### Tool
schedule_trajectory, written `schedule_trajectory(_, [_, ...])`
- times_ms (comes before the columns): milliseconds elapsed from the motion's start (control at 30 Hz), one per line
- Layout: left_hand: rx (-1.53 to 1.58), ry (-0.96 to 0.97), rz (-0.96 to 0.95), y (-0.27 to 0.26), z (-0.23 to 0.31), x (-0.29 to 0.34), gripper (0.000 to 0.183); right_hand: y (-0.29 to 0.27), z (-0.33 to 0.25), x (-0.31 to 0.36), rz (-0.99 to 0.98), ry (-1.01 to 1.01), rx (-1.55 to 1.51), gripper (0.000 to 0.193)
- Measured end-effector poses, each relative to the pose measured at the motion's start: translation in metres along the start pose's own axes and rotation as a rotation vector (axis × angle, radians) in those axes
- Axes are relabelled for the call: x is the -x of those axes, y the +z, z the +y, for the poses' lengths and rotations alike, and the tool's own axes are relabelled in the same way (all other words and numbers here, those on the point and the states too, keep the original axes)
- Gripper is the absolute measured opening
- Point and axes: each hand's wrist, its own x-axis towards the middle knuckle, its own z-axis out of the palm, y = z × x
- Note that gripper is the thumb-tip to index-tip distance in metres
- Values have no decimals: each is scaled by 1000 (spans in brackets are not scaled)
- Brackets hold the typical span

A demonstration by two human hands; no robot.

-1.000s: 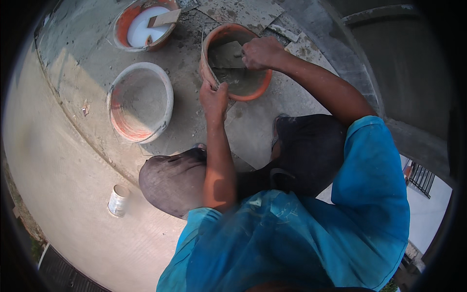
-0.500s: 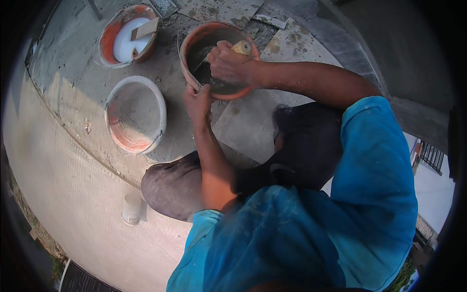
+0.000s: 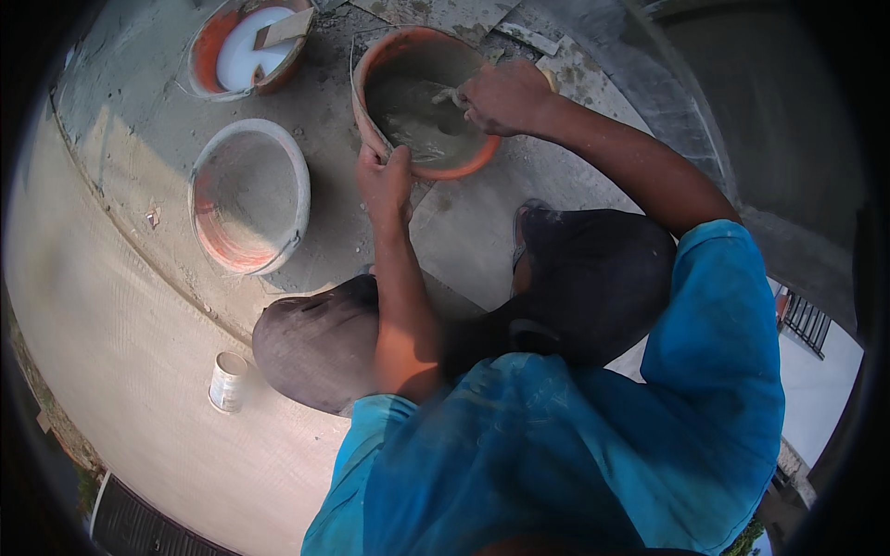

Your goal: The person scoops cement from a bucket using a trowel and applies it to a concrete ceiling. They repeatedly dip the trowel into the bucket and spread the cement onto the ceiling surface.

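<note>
An orange bucket (image 3: pixel 461 170) with wet grey mortar (image 3: pixel 413 125) in it tilts in front of me. My left hand (image 3: pixel 385 178) is closed on its near-left rim, thumb on top. Over the bucket's right side, my right hand (image 3: pixel 508 97) is wrapped round the handle of a trowel. The trowel's neck (image 3: pixel 451 95), smeared with mortar, shows left of my fingers, and the pale butt of its handle sticks out beyond my fist. Its blade is not plainly visible against the grey mortar.
At the left stands a second bucket (image 3: pixel 304 185), its inside coated with dry grey. Farther off, an orange bucket (image 3: pixel 197 60) holds white liquid and a flat board (image 3: pixel 286 30). A small white can (image 3: pixel 227 382) stands by my left knee. Stained boards lie beyond the mortar bucket.
My right hand has moved right with the trowel, from over the middle of the bucket to its right side. My left hand stays on the rim. The view has shifted slightly.
</note>
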Motion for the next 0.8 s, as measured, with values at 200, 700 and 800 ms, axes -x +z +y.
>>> schedule_trajectory(200, [-40,102,-47,-9,-13,-7,30,2,36,-30,246,-49,306,26])
schedule_trajectory(700, [-107,9,-104,-7,-4,-10,35,4,-19,-53,298,-246,352,9])
schedule_trajectory(800, [-117,-7,-104,-14,-4,-12,33,12,-38,-19,244,-320,470,10])
